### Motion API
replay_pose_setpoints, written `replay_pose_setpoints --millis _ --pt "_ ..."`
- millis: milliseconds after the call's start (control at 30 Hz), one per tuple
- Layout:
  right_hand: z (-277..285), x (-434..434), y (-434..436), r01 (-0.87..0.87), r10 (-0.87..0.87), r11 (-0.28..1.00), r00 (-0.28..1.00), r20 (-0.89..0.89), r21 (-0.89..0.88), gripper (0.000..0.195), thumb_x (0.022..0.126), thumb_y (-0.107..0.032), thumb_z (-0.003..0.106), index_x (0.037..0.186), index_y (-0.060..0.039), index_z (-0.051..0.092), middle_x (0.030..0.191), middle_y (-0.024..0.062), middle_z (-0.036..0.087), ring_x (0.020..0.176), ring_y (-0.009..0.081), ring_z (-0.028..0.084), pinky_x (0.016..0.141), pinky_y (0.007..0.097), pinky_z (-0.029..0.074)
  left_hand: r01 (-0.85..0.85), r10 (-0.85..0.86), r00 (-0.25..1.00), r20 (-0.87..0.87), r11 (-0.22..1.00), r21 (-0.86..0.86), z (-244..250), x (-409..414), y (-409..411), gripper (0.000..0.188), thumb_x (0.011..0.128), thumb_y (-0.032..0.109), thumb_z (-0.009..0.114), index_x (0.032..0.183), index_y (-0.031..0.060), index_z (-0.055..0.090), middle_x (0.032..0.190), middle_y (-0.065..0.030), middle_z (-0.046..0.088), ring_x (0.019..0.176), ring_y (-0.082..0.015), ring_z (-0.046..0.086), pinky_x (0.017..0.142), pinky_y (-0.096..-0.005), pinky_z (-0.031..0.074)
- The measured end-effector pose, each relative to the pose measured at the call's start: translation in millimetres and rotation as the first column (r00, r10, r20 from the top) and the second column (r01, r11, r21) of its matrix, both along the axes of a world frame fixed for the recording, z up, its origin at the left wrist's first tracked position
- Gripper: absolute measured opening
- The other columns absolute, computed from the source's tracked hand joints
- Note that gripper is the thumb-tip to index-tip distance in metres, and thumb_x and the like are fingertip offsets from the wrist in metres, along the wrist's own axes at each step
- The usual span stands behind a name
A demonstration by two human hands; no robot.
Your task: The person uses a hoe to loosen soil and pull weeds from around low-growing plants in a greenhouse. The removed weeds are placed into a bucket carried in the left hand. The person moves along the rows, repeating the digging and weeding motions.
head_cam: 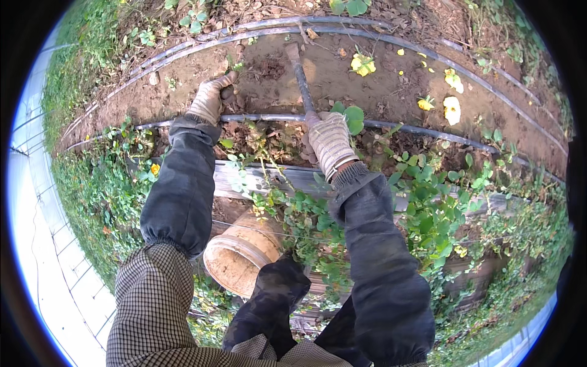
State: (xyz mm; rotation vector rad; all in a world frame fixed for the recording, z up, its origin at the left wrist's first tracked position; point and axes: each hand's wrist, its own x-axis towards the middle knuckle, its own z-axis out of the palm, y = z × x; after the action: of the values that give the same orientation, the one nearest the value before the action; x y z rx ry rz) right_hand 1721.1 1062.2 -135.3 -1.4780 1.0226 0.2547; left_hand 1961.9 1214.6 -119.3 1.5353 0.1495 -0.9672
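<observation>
My right hand (328,137), in a striped work glove, is closed around the handle of a small hand tool with a flat metal blade (299,73). The blade rests at the soil of the bed, pointing away from me. My left hand (213,96), gloved the same way, reaches to the soil beside a small green weed (236,65); its fingers are partly hidden, and whether they hold anything is unclear. Between the hands lies loose, dug-up soil (271,69). Dark sleeve covers are on both forearms.
Black drip hoses (275,118) run along the bed, near and far. A dirty plastic bucket (243,250) lies on its side by my legs. Leafy rose plants (426,215) and a board (298,176) edge the bed. Yellow blooms (362,64) lie at the right.
</observation>
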Motion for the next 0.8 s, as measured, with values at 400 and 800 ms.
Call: replay_pose_setpoints --millis 400,800 --pt "102 -20 -1 -0.344 0.259 0.859 0.931 -0.257 -0.379 0.031 0.093 -0.03 0.058 0.097 0.0008 0.062 0.079 0.0226 0.066 0.08 0.0409 0.065 0.071 0.0478 0.051 -0.067 0.065 0.998 0.015 0.994 0.089 -11 -3 -16 0.009 0.09 0.009 0.061 0.093 0.0007 0.061 0.06 0.0008 0.047 0.048 -0.0112 0.042 0.045 -0.0263 0.037" --pt "109 -122 69 0.04 -0.043 0.996 0.998 -0.038 -0.075 0.022 0.097 -0.023 0.057 0.1 -0.0006 0.059 0.069 0.0175 0.058 0.064 0.0335 0.057 0.059 0.0383 0.044 -0.181 -0.092 0.762 0.641 0.92 0.348 -74 28 -85 0.038 0.076 0.016 0.081 0.107 -0.0016 0.068 0.095 -0.0047 0.069 0.08 -0.0145 0.061 0.076 -0.0283 0.049"
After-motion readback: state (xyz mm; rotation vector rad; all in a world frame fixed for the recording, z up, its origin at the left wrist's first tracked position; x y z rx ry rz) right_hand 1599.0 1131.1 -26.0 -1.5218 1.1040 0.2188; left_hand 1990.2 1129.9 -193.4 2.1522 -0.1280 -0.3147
